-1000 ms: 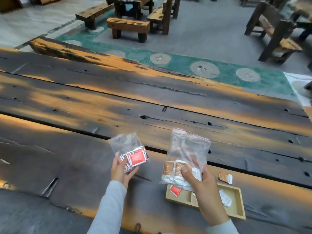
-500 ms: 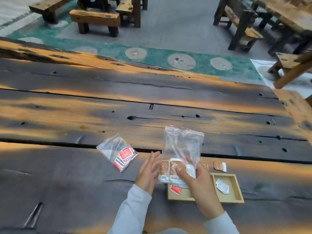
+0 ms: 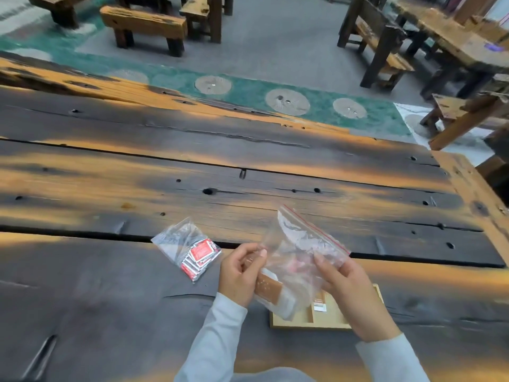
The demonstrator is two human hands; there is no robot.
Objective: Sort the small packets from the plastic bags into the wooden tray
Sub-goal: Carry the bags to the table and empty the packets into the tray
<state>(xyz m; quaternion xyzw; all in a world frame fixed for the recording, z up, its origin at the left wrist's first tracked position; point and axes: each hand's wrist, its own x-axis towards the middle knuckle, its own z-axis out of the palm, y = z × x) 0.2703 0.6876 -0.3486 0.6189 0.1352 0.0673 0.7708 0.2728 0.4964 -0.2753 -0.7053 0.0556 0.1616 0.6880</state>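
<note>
A clear zip bag (image 3: pixel 298 245) with a red seal strip holds brown and white packets and is tilted over the wooden tray (image 3: pixel 327 322). My left hand (image 3: pixel 239 272) pinches its left edge near the brown packets. My right hand (image 3: pixel 348 292) grips its right side by the seal. A second clear bag (image 3: pixel 190 250) with several red packets lies flat on the table, left of my hands. The tray is mostly hidden under the bag and my right hand; one packet (image 3: pixel 319 304) shows in a compartment.
I stand at a long dark plank table (image 3: pixel 192 172) with orange patches and knot holes. Beyond its far edge are a green carpet strip, wooden benches (image 3: pixel 143 26) and chairs. Another wooden table (image 3: pixel 465 37) stands at the far right.
My left hand set the bag of red packets down on the table and moved to the other bag. That bag has tipped to the right, now held by both hands.
</note>
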